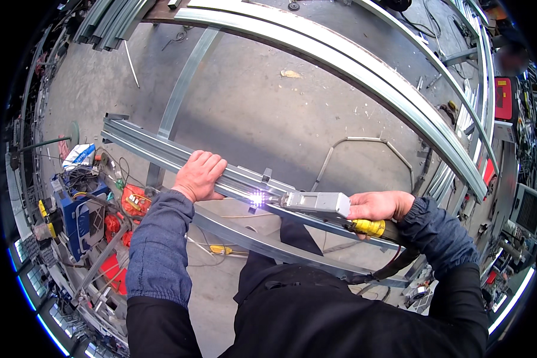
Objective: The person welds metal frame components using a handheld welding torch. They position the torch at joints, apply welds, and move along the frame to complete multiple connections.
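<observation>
While the metal bar (138, 142) is clasped from above by the left hand (200, 174), fingers curled over it, the welding torch (316, 203) is gripped in the closed right hand (380, 206), as seen in the head view. Left forearm (161, 247) raised nearly straight from the lower edge; right forearm (441, 235) angled inward from the lower right. Torch pointed left, its nose set at a bright spot (257, 198) on the bar, just right of the left hand. Bar stretched crosswise, long axis slanted from upper left to lower right; a cross rail (188, 86) is passed over near its left end.
</observation>
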Demonstrator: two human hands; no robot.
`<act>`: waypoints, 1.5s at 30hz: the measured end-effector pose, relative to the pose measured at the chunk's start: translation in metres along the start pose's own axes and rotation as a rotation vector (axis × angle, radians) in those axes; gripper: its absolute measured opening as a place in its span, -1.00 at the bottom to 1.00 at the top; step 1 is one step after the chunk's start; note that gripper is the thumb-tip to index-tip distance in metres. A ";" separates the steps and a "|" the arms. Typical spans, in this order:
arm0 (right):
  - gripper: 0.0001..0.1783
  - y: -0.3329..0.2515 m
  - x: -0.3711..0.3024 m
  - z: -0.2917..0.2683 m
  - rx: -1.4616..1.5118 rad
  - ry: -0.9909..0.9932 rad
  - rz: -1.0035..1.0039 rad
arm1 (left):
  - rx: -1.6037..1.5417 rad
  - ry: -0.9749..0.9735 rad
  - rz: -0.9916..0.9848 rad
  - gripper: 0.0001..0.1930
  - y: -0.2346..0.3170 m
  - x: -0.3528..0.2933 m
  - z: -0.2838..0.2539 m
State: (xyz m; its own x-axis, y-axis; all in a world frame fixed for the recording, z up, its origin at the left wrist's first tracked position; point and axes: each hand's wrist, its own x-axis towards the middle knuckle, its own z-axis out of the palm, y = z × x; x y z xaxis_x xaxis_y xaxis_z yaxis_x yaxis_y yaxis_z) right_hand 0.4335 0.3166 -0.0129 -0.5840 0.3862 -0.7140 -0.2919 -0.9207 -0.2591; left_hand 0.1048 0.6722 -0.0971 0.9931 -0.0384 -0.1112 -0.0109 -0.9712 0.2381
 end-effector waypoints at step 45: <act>-0.54 0.015 -0.003 -0.011 0.026 -0.044 -0.014 | 0.005 0.043 0.014 -0.18 0.000 -0.001 0.003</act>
State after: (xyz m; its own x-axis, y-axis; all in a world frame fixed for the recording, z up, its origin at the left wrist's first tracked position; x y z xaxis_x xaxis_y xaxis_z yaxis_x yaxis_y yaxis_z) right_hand 0.4391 0.3007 -0.0225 -0.6123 0.4016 -0.6811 -0.3196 -0.9136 -0.2513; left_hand 0.1039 0.6716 -0.0997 0.9969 -0.0423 -0.0665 -0.0256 -0.9717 0.2350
